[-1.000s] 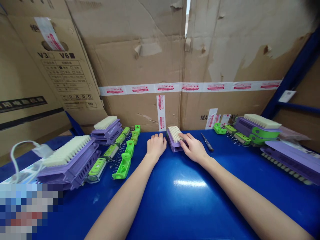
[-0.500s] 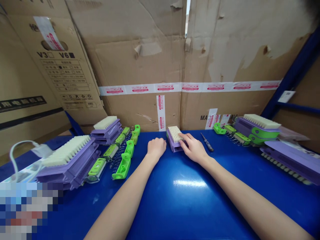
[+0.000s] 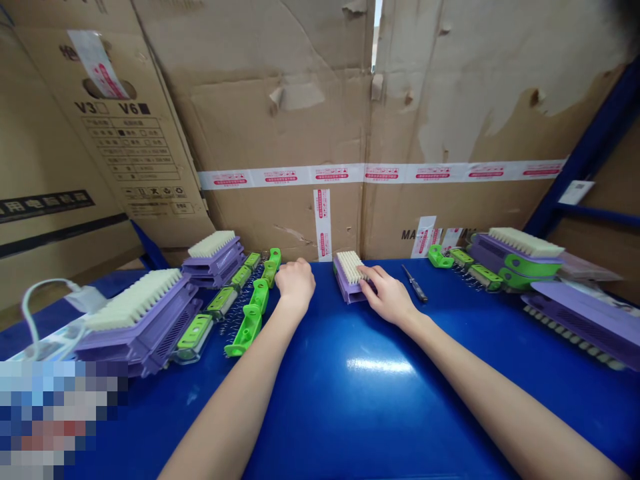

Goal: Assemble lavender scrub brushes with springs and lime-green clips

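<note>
My right hand grips the right side of a small purple block with cream bristles on top, thumb at its near side and fingers over the bristles. The block lies bristles up on the blue table. Left of it, my left hand is held low with its fingers curled inward; whatever they hold is hidden. Beside that hand runs a row of bright green plastic pieces. A screwdriver lies to the right of my right hand.
Purple bristled blocks stand at left beside green-topped clear parts and thin springs. More bristled blocks stand at right. Cardboard walls the back of the blue table. A white cable is at far left.
My left hand has moved left and slightly away from me, off the purple block's side and towards the green pieces. My right hand stays on the block.
</note>
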